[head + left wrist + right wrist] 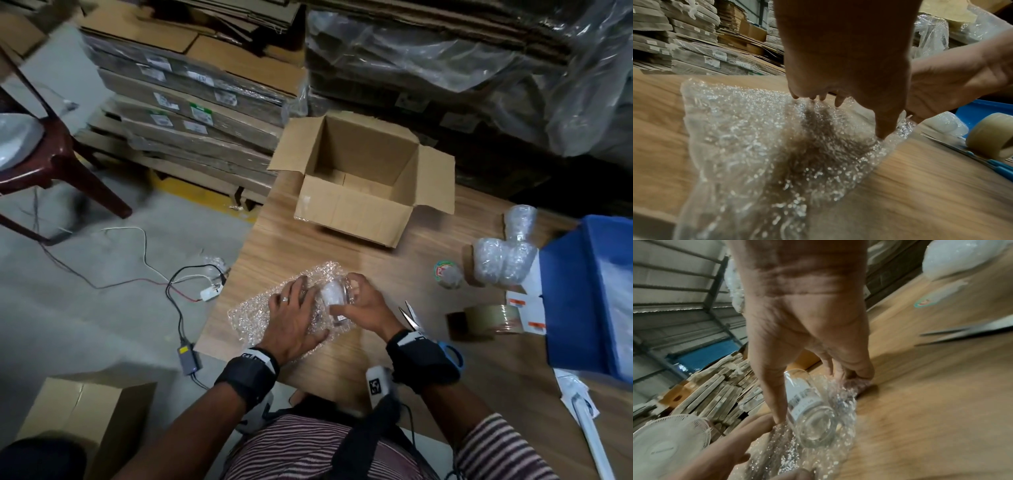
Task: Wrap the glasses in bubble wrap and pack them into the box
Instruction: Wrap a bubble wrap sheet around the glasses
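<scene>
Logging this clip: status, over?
Left hand flat on bubble wrap. Right hand holds glass on its side on it. Box open, path clear.

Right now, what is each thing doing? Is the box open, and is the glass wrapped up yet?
box: open, flaps out, nothing visible inside.
glass: lying on its side on the bubble wrap, not wrapped yet.
bubble wrap: spread flat on the table.
left hand: pressing the bubble wrap down.
right hand: gripping the glass.
wrapped glasses: already covered, waiting beside the blue bin.
scissors: blades apart.
</scene>
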Tool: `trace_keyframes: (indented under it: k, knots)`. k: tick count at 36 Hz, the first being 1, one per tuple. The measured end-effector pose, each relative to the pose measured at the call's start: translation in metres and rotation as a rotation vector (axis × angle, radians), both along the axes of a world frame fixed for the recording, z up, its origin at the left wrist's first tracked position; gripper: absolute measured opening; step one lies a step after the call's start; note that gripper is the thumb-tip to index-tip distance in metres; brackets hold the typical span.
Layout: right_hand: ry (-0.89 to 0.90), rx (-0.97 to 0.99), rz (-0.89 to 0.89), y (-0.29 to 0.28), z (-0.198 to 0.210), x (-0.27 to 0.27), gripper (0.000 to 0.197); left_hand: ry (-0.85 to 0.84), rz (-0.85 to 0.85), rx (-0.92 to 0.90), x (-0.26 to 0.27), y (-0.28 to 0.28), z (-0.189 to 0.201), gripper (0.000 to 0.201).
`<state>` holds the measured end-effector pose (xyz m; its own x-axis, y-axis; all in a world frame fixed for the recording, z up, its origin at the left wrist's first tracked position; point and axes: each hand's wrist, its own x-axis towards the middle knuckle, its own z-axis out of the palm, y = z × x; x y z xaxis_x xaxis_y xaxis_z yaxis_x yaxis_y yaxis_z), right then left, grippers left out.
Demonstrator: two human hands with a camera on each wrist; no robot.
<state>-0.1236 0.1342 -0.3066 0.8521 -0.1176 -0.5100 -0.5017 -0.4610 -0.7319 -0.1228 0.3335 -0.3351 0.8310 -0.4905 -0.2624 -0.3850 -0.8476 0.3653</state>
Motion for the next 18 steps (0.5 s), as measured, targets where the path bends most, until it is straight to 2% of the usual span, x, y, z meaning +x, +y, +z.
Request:
trace_keyframes:
  k: [2, 4, 8, 11, 13, 16, 18]
  knots:
    - [0.002, 0.059, -0.045, 0.001, 0.002, 0.001, 0.073, -0.006, 0.003, -0.001, 0.000, 0.002, 0.002, 0.099]
    - [-0.017, 0.069, -0.055, 0.001, 0.007, -0.001, 0.061, -0.005, 0.008, -0.004, 0.000, 0.002, 0.002, 0.099]
    - [-0.095, -0.040, -0.065, 0.005, 0.010, -0.005, 0.039, -0.022, 0.017, -0.027, -0.002, 0.001, 0.001, 0.097]
    - [-0.195, -0.229, -0.041, 0.010, 0.008, -0.005, 0.054, -0.040, 0.018, -0.035, -0.001, -0.001, 0.002, 0.093]
    - [-0.285, -0.343, -0.007, 0.011, 0.006, -0.006, 0.064, -0.054, 0.037, -0.062, -0.001, -0.001, 0.004, 0.084]
    - [-0.407, -0.316, 0.030, 0.017, 0.010, -0.012, 0.087, -0.091, 0.061, -0.110, -0.003, 0.000, 0.005, 0.070]
    - [-0.423, -0.266, 0.077, 0.022, 0.011, -0.018, 0.100, -0.108, 0.072, -0.145, -0.004, 0.001, 0.005, 0.061]
